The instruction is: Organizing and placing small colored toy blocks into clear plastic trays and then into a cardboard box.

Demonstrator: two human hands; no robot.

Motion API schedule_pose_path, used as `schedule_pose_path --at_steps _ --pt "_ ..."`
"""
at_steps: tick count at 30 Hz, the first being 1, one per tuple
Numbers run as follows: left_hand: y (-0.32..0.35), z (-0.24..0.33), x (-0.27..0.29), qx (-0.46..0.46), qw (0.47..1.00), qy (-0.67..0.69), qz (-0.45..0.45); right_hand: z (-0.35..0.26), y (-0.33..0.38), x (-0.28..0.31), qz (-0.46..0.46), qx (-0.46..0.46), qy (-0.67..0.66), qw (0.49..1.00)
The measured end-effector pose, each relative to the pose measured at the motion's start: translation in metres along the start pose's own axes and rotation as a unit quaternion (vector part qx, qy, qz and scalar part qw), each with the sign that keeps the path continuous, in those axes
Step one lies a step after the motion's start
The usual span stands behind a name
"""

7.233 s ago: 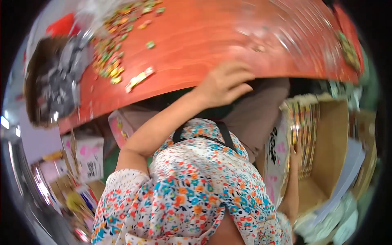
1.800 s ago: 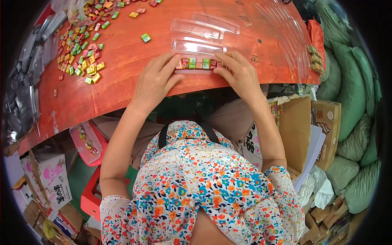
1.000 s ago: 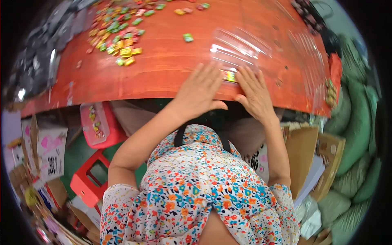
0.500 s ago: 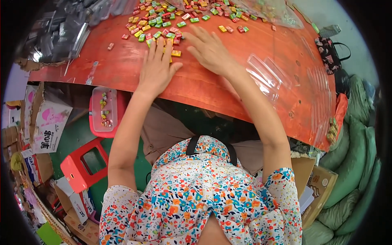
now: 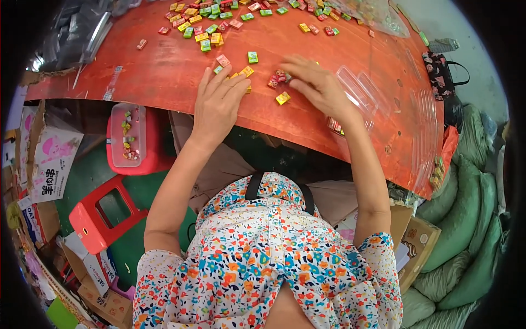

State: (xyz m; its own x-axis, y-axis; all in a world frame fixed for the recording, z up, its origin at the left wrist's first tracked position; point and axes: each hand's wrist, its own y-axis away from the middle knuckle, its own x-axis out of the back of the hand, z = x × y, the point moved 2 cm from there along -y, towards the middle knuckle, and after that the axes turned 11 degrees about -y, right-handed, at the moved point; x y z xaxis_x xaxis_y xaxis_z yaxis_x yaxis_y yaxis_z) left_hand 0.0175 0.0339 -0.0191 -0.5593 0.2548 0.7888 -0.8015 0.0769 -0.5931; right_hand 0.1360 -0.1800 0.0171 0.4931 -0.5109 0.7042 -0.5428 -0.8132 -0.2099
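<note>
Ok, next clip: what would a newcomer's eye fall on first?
Probably the red table, bowed by the wide lens, with small bright packets strewn mostly toward its far side. Next, the left hand and right hand, over the table near a few loose packets. Then bulging green sacks along the right.

Looks like a small packing workshop to me lol: tiny packets point(image 5: 216, 9) heaped on a red table point(image 5: 164, 79), clear plastic trays point(image 5: 426, 137), cardboard boxes point(image 5: 419, 252), green sacks point(image 5: 467, 194).

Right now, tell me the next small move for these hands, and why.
Perhaps bring the left hand and right hand closer together: a yellow piece lies loose on the red table between them, with red pieces beside the right hand.
</note>
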Motion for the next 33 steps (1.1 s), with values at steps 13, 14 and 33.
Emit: schedule_pose_path --at_steps 13,14,33 --pt "-0.006 0.040 0.014 0.072 0.995 0.012 -0.064 -0.018 -0.014 -0.011 0.059 -0.018 0.154 0.986" --pt "-0.012 0.043 0.015 0.072 0.995 0.013 -0.064 -0.018 -0.012 -0.009 0.059 -0.019 0.155 0.986" --pt "-0.046 0.021 -0.016 0.047 0.977 0.123 -0.170 -0.001 -0.007 -0.002 0.021 0.061 0.189 0.980"
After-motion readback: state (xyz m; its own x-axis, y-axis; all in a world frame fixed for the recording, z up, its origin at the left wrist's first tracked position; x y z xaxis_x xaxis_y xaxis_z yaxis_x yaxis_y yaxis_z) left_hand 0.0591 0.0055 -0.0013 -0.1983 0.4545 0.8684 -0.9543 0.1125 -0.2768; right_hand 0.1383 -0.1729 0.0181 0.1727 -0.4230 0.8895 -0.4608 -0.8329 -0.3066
